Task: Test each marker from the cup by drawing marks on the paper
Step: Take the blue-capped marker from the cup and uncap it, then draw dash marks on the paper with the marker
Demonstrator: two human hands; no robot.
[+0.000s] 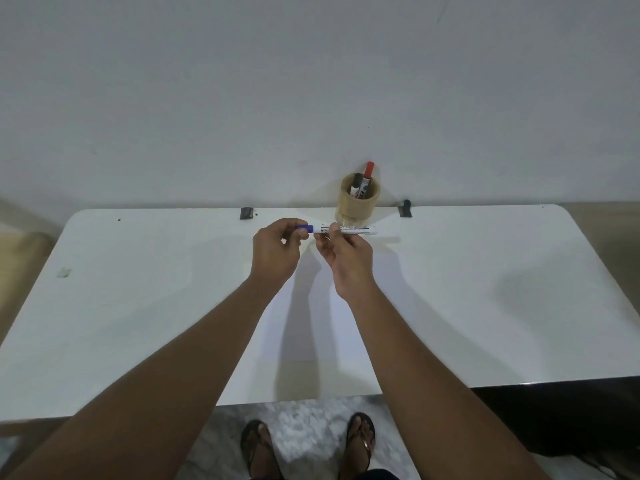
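Hands meet above the far middle of a white table (138, 306), both gripping one marker (349, 230) that lies level, crosswise to the view. The left hand (275, 252) pinches the blue cap (305, 228) between thumb and fingers, and the right hand (343, 259) grasps the white barrel just beside the cap, fingers curled up around it, the rest of the barrel sticking out to the right. Whether the cap is seated or partly drawn off cannot be told. Behind the marker, at the table's far edge against the pale wall (311, 81), stands a wooden cup (356, 202) holding two more markers, a black-capped one (355, 185) and a red-capped one (367, 174), both leaning. A white sheet of paper (311, 341) lies on the table under the forearms, barely set off from the tabletop. Two small dark clips (246, 213) sit on the far edge, one on each side of the cup. Below the near edge, two sandalled feet (360, 441) stand on a speckled floor.
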